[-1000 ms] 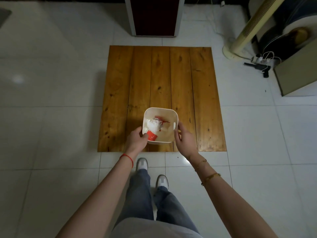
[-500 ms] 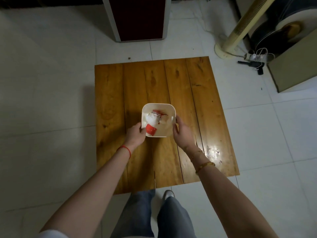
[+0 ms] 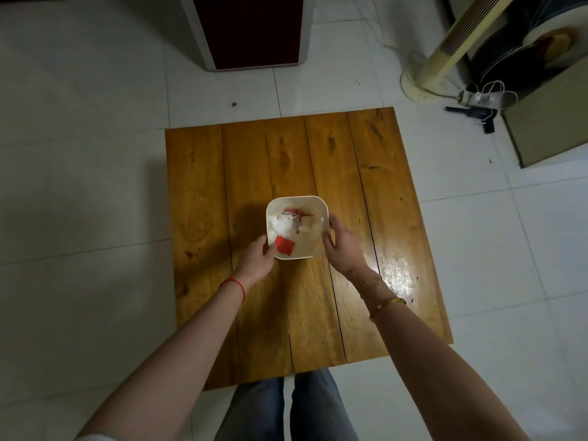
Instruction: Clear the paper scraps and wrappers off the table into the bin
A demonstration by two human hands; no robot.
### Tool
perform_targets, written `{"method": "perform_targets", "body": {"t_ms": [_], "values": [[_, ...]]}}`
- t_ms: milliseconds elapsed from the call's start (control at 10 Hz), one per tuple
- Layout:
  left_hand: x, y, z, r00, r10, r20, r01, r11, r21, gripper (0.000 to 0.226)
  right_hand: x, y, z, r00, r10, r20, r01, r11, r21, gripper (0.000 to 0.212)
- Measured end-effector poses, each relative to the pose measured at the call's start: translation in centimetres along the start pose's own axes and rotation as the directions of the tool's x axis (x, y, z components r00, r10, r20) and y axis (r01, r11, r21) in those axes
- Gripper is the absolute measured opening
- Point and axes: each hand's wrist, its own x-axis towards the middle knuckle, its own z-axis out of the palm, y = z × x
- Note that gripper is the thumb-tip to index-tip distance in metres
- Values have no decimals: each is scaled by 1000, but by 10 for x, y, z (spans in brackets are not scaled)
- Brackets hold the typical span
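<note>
**Bin held in both hands over tabletop**

White bin (image 3: 313, 246) sits mid-tabletop (image 3: 197, 198), between both hands. Left hand (image 3: 256, 261) grip clasps the near-left rim; right hand (image 3: 342, 246) grip is wrapped on the right wall. Paper scraps (image 3: 283, 226) and red wrappers (image 3: 284, 244) lie inside the bin. Can't tell if the bin is touching the wood or lifted just off it.

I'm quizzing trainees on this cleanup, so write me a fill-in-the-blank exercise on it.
1. The bin stands on a ____ table.
2. The left hand and right hand touch the bin's ____.
3. The scraps in the bin are white and ____.

Missing words: wooden; sides; red
</note>
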Motion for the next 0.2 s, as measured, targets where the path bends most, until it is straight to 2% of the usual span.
{"method": "perform_targets", "body": {"t_ms": [200], "values": [[-1, -2, 0, 1000, -15, 7, 15, 1000, -27, 47, 1, -4, -8, 995, 63, 79, -60, 997, -41, 51]]}}
